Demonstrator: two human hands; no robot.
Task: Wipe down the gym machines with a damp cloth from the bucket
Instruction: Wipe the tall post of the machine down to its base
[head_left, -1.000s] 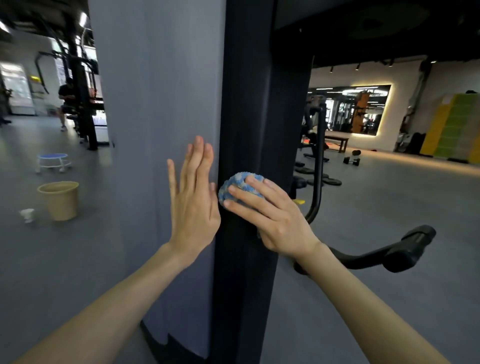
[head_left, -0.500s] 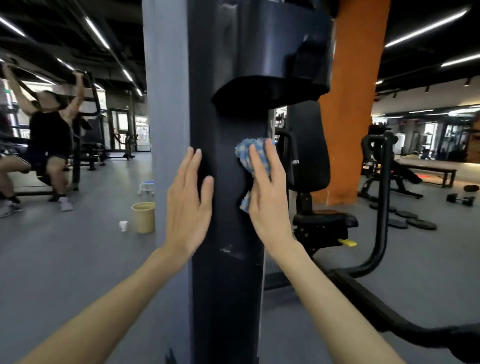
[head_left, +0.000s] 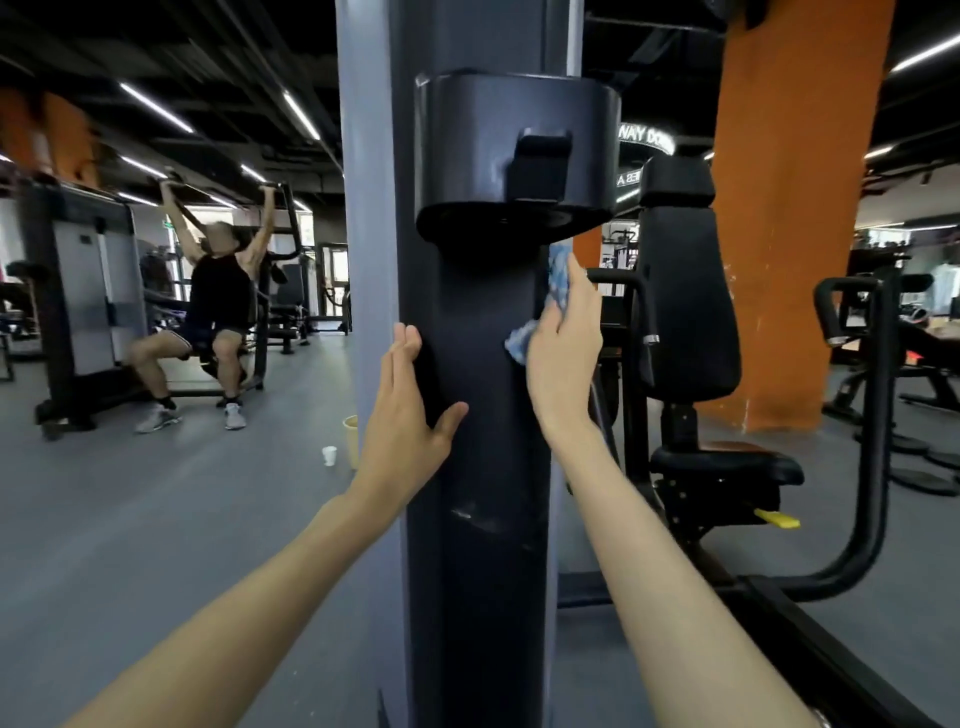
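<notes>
1. The right hand (head_left: 563, 358) lies flat with its fingers straight, pressing a soft blue-and-white patterned cloth (head_left: 559, 275) onto the right edge of the tall matte-black metal column (head_left: 483, 322) of the gym machine. Nothing is curled round the cloth; it is held by palm pressure alone.
2. The cloth sits crumpled under the palm and fingers. One fold pokes out above the fingertips, just under the black rounded housing (head_left: 514, 150), and another bunches out left of the palm onto the column's face.
3. Handling call: this is light, limp, probably damp fabric. It is likely to bunch up and creep out from under a flat palm, so pressing through the middle of the wad, or hooking a thumb over an edge, looks the safest hold. The column looks rigid and smooth, so the cloth should slide easily.
4. The left hand (head_left: 408, 415) is spread open on the column's left edge, thumb splayed onto the front face, bracing and holding nothing.
5. Far off on the floor to the left, the beige plastic bucket (head_left: 350, 431) peeks out from behind the pale grey panel (head_left: 366, 260). A small white cup (head_left: 329, 455) stands just beside it, and both are well apart from the cloth.
</notes>
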